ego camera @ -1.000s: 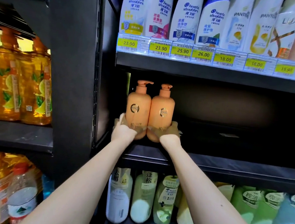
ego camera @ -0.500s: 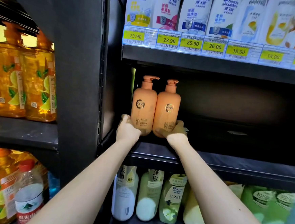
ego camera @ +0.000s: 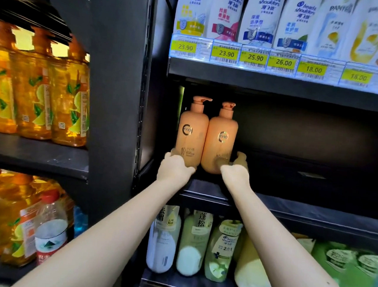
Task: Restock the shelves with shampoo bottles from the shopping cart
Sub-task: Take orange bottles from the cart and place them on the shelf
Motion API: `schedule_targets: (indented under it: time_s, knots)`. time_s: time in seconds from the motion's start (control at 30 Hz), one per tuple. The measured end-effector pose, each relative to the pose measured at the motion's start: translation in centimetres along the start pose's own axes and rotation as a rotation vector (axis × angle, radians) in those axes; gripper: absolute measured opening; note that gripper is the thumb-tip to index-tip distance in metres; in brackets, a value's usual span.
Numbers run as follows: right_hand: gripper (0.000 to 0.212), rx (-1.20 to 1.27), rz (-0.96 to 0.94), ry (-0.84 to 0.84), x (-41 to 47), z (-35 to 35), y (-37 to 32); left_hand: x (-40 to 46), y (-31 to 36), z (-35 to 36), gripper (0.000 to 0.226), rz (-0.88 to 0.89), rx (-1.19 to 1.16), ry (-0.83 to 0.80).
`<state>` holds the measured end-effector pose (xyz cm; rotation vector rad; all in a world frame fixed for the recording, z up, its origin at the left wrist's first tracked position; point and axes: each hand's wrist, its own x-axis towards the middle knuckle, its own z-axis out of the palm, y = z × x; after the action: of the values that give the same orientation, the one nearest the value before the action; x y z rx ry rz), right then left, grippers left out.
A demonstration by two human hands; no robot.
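Observation:
Two orange pump bottles of shampoo stand upright side by side at the left end of the dark middle shelf (ego camera: 314, 205). My left hand (ego camera: 173, 168) grips the base of the left bottle (ego camera: 191, 132). My right hand (ego camera: 235, 172) grips the base of the right bottle (ego camera: 221, 139), fingers curled round its far side. The two bottles touch each other. I cannot tell whether their bases rest on the shelf board; my hands hide them. The shopping cart is out of view.
The upper shelf carries white shampoo bottles (ego camera: 256, 17) above yellow price tags (ego camera: 253, 58). The lower shelf holds several pale green and white bottles (ego camera: 193, 245). A black upright (ego camera: 117, 92) separates the left bay of yellow oil bottles (ego camera: 34, 90). The middle shelf runs dark to the right.
Both hands have carried the two orange bottles a little deeper into the middle shelf, and the view has shifted slightly downward and closer.

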<state>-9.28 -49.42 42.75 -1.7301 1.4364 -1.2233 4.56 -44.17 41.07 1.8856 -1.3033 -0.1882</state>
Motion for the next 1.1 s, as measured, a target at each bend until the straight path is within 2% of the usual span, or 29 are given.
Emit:
schedule_targets:
  time_s: [0.1,0.2,0.3,0.4,0.53,0.67,0.73,0.83,0.93,1.03,1.1]
  knots:
    - [0.058,-0.098,-0.278,0.070,-5.2,-1.9,0.3,-6.2,-0.4,-1.6,0.059,0.203,0.157,0.028]
    - [0.052,-0.157,-0.525,0.072,-12.0,-2.4,2.0,-13.5,-3.8,-3.1,0.067,0.389,0.190,0.058]
    - [0.048,-0.198,-0.614,0.002,-19.0,-0.4,5.3,-20.2,-10.6,-3.9,0.068,0.406,0.298,-0.046]
    - [0.047,-0.210,-0.525,-0.196,-26.2,3.7,8.7,-26.3,-19.3,-4.6,0.076,0.282,0.378,-0.172]
    - [0.056,-0.288,-0.369,-0.521,-35.4,10.8,12.8,-33.7,-31.6,-7.3,0.081,-0.012,0.436,-0.293]
    - [0.073,-0.467,-0.229,-0.812,-43.2,19.6,14.5,-38.1,-42.6,-11.5,0.065,-0.250,0.455,-0.408]
    - [0.067,-0.496,-0.126,-0.919,-46.7,24.4,14.4,-39.3,-47.6,-13.7,0.058,-0.353,0.460,-0.522]
    - [0.059,-0.500,0.026,-1.023,-51.1,30.2,14.4,-40.2,-53.6,-15.6,0.054,-0.417,0.446,-0.605]
    - [0.057,-0.505,0.219,-1.043,-54.2,36.1,13.9,-40.1,-58.6,-16.5,0.059,-0.459,0.414,-0.689]
    - [0.054,-0.542,0.231,-1.032,-54.9,40.5,10.3,-39.9,-62.9,-15.8,0.068,-0.512,0.371,-0.754]
    - [0.052,-0.612,0.133,-1.057,-53.8,42.8,7.0,-39.4,-64.9,-14.5,0.055,-0.525,0.338,-0.820]
